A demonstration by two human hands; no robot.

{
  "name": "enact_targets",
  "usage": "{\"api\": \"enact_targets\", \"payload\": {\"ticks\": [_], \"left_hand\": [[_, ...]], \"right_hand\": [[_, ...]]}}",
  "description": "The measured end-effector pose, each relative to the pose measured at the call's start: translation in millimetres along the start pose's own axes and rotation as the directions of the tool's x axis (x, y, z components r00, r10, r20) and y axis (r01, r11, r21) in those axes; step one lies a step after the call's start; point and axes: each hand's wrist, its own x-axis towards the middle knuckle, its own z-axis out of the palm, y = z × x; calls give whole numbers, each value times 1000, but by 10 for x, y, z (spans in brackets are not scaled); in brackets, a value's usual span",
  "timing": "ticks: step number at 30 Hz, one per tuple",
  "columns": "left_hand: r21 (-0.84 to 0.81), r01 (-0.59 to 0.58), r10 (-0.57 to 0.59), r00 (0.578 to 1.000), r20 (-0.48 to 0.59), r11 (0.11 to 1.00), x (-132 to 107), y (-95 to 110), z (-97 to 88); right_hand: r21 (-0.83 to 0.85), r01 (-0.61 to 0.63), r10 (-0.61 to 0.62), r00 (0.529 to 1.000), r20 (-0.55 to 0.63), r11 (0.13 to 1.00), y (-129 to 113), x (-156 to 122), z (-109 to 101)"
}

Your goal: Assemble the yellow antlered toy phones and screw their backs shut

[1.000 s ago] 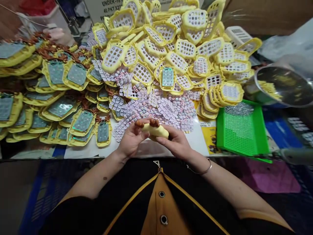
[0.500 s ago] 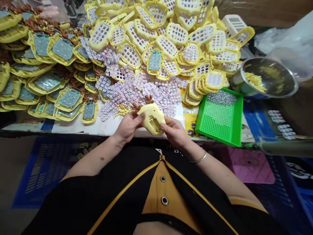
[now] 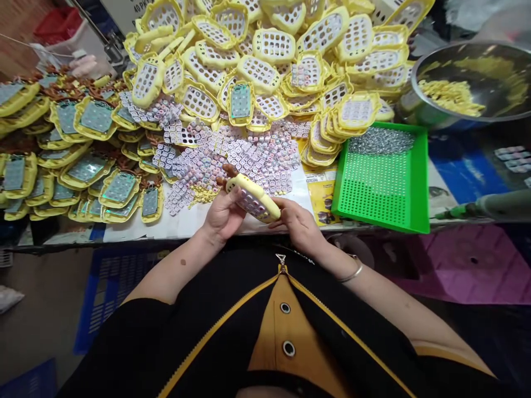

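Both my hands hold one yellow toy phone shell with brown antlers at its far end, just above the table's near edge. My left hand grips its left side with the thumb over the keypad face, which shows pinkish buttons. My right hand pinches its near right end with closed fingers. Right behind the shell lies a heap of loose pink-and-white keypad sheets.
A big pile of empty yellow shells fills the back. Shells fitted with grey circuit boards lie in rows at the left. A green perforated tray with small metal parts sits right, a steel bowl of yellow pieces beyond it. Another person's hand is far left.
The shell has been turned over in my hands: its back with the battery slot faced up half a second ago, now the keypad side shows. My view has shifted slightly.
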Motion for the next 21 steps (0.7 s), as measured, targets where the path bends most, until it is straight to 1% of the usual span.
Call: {"api": "enact_targets", "payload": {"ticks": [1,2,3,4,5,7,9,12,14,17,19,21], "left_hand": [[-3,-14,14,1000,-6,1000,-3,-3,-15],[3,-16,16,1000,-3,1000,-11,-5,-23],[20,-8,7,1000,13,1000,-24,-6,-25],[45,10,-11,999,37,999,-38,-7,-24],[74,30,-34,998,60,997,-53,-9,-20],[130,63,-74,994,84,990,-75,-20,-13],[177,76,-89,994,67,981,-82,-37,-13],[226,79,-87,996,25,971,-77,-52,-21],[220,77,-82,997,11,972,-80,-41,-22],[148,79,-84,996,27,986,-101,-4,-27],[102,100,-104,994,37,990,-118,12,-45],[77,137,-139,990,25,988,-124,10,-78]], "right_hand": [[-92,81,-82,997,-3,992,-11,15,-17],[-166,128,-130,992,3,978,-21,32,-27],[-205,140,-140,990,13,969,-25,50,-28],[-198,119,-118,993,16,973,-22,68,-22],[-146,72,-71,997,15,987,-8,85,-11],[22,-49,48,998,29,999,47,116,21],[135,-144,138,989,49,980,117,141,53],[158,-217,214,976,36,963,180,177,89],[205,-258,255,966,42,944,169,199,110],[292,-322,305,947,103,901,96,218,153],[319,-344,317,939,135,883,46,218,189],[318,-352,313,935,166,880,14,213,215]]}}
